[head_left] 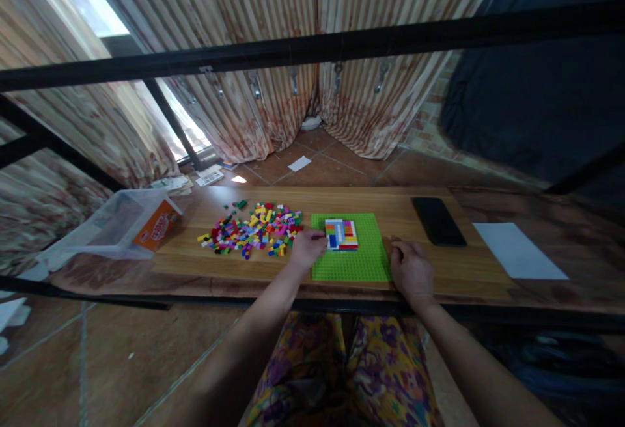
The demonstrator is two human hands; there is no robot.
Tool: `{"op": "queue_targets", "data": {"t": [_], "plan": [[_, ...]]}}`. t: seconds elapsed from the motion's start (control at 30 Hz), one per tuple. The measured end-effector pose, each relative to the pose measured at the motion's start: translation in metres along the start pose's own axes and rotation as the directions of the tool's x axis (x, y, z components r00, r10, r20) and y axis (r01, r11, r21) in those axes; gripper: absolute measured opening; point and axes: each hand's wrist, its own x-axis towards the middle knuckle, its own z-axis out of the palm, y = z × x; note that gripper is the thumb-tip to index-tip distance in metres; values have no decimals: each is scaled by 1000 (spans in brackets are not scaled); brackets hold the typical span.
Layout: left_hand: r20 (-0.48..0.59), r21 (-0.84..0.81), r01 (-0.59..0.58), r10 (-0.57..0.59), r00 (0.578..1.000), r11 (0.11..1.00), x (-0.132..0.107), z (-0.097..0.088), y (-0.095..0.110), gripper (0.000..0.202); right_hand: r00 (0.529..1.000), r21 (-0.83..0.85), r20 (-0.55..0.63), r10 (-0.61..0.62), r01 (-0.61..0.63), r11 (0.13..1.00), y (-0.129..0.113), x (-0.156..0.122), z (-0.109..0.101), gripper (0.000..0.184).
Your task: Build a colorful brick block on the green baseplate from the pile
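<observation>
A bright green studded baseplate (352,266) lies on the wooden board. Fixed on its upper part is a low rectangular build of toy bricks (341,235) in white, blue, red, orange and yellow. My left hand (307,249) reaches over the plate's left edge, its fingertips closed together at the build's left side; what they hold, if anything, is too small to make out. Beside the plate's right edge rests my right hand (413,271), fingers curled in, and their contents are hidden. Left of the plate spreads a pile of loose toy bricks (256,228) in many colours.
The wooden board (288,274) carries a dark phone (438,221) on the right. Beyond it lies a white paper sheet (519,250). A clear plastic bin (110,225) with an orange label stands at the left. A black metal bar (293,53) crosses in front of the curtains.
</observation>
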Motion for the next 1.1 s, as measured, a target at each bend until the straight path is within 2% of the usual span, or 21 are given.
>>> {"op": "queue_targets", "data": {"t": [0.2, 0.43, 0.6, 0.83, 1.1], "plan": [[20, -99, 60, -58, 998, 993, 0, 3, 8, 7, 1000, 0, 13, 2, -2, 1000, 0, 1, 0, 29], [23, -105, 79, -77, 997, 991, 5, 5, 10, 6, 1000, -11, 30, 4, -4, 1000, -1, 1, 0, 29], [-6, -27, 26, -26, 1000, 999, 8, 6, 5, 8, 999, 0, 41, 13, -13, 1000, -1, 1, 1, 29], [-51, 137, -52, 60, 997, 989, -3, 6, -2, 25, 1000, 0, 18, 12, -12, 1000, -2, 1, 0, 29], [-81, 262, -62, 87, 993, 963, -2, 11, 1, 20, 999, 15, 32, 25, -26, 1000, -1, 1, 2, 30]]}}
